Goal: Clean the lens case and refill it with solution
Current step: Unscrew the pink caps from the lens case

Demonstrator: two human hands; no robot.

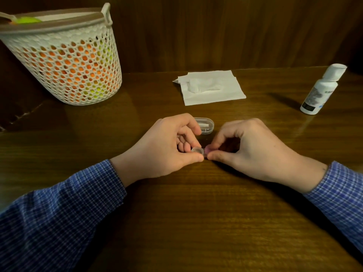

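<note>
- Frame centre: our left hand [167, 148] and right hand [253, 152] both pinch the lens case [200, 151] low over the worktop [196, 213].
- Solution bottle [322, 90] stands upright, right edge.

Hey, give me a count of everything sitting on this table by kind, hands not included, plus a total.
Lens case: 1
Clear oblong box: 1
Solution bottle: 1
Tissue: 1 pile, sheets overlap so the exact number is unclear
Mesh basket: 1
Total: 5
</note>
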